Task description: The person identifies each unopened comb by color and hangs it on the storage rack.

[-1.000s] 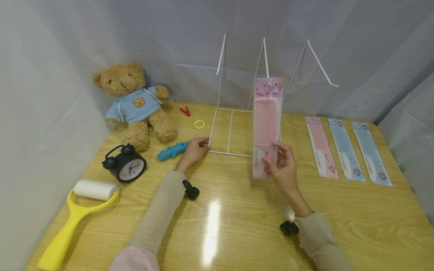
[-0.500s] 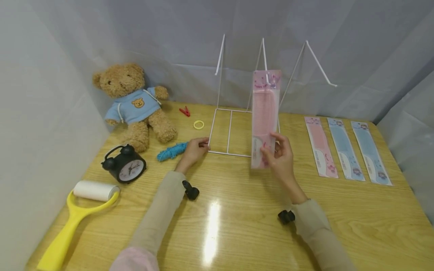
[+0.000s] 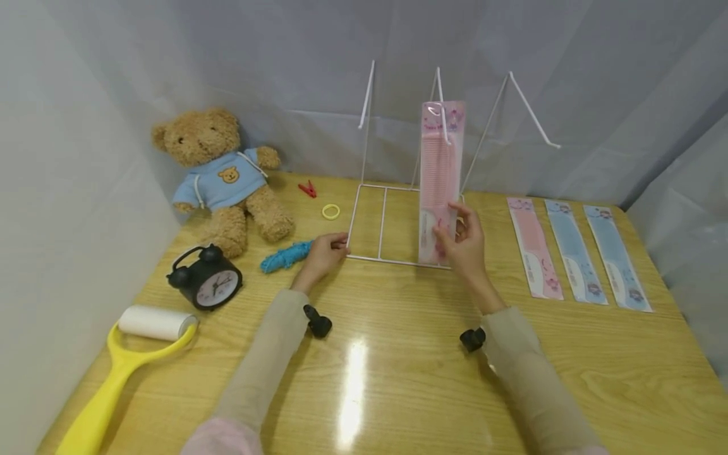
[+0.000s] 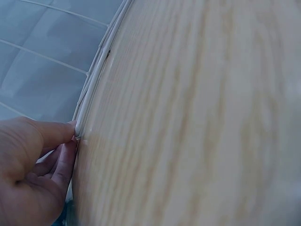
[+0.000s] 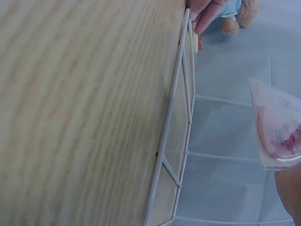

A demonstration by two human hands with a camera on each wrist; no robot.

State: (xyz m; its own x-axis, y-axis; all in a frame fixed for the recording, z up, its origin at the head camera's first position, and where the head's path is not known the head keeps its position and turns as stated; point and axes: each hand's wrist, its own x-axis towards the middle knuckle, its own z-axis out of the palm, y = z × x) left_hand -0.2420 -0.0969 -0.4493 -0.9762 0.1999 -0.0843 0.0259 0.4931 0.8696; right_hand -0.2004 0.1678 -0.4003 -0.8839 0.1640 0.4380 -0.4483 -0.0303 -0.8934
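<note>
A white wire display rack [image 3: 383,221] stands toward the back of the table, with several tall prongs. My left hand [image 3: 327,253] pinches its front left corner; in the left wrist view, thumb and finger [image 4: 56,132] meet at the white wire. A pink comb in a clear packet [image 3: 438,170] is held upright by my right hand [image 3: 467,246], pinched at its lower end. The rack's middle prong [image 3: 440,88] overlaps the packet's header, and the prong's tip shows in front of it. In the right wrist view, only the packet's lower end [image 5: 282,127] shows.
Packaged combs, one pink [image 3: 534,246] and two blue [image 3: 576,249], lie at the right. Leftward are a teddy bear [image 3: 227,174], black alarm clock [image 3: 207,278], yellow-handled roller [image 3: 122,360], blue cord bundle [image 3: 286,256], red clip [image 3: 308,189] and yellow ring [image 3: 331,212].
My right hand has raised the packaged comb and moved it away toward the middle prong, whose tip now shows in front of the packet. The left hand has stayed at the rack's corner.
</note>
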